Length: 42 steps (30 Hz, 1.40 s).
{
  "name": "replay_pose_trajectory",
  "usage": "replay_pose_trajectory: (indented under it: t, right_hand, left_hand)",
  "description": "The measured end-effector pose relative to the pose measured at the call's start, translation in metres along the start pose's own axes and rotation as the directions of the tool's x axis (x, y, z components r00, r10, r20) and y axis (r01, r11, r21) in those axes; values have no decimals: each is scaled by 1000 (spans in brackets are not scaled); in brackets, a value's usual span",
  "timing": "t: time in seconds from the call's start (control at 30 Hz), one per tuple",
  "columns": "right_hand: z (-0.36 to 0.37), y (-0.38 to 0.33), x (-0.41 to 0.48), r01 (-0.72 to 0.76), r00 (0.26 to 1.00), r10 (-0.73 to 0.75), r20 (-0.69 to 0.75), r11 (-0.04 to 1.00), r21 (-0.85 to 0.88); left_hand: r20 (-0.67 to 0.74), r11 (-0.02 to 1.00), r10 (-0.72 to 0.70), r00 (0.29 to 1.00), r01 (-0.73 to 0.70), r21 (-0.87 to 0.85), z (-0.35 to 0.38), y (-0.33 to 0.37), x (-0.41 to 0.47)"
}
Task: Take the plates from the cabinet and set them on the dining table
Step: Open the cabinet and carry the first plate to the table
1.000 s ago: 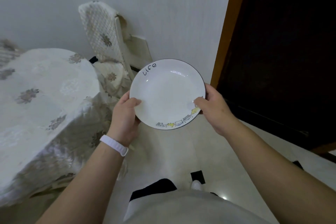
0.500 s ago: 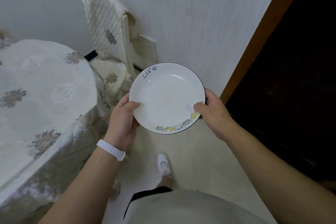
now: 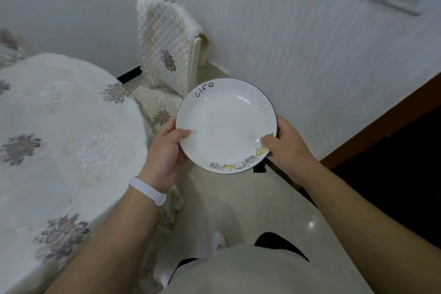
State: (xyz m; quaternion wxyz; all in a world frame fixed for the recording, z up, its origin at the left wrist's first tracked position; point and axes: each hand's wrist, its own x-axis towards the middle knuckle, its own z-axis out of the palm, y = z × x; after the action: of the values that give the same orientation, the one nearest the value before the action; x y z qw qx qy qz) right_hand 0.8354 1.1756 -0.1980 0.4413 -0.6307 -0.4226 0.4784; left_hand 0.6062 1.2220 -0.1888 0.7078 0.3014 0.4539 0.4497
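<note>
I pinch the plate [image 3: 226,124] by opposite rims, left hand [image 3: 164,150] and right hand [image 3: 286,150], thumbs on top; glazed, slippery, breakable.

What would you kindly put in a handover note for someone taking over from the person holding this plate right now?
Left hand: grips the plate at its left rim, thumb on top.
Right hand: grips the right rim, thumb on top.
Plate: face up in the air above the floor, right of the dining table, not touching it.
Done: one plate fetched.
Left: set it on the table. The cabinet is out of view, so I cannot tell how many plates remain.
</note>
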Motion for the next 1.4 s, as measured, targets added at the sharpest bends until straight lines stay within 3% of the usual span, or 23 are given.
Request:
replay_pose_trajectory:
  t: [0.1,0.53,0.83,0.97,1.4]
  right_hand:
    - [11,-12,30,27,998,-23,59,998,-63]
    - [57,-36,203,23,940,-13,342,999,-26]
    - [60,-75,354,42,829,-11,559,998,-43]
    - [70,-94,402,134,763,-39,645,986,-98]
    - [154,-108,444,180,581,8,814,974,-138]
  left_hand:
    - [-72,999,-4,997,2,-33,-13,11,18]
    - [-367,997,58,928,-76,-35,-37,47,129]
    - [-575,986,112,810,-161,-36,-7,86,224]
    - [-656,970,128,744,-232,-74,2,94,244]
    - [-836,938,90,541,-328,-111,-34,104,243]
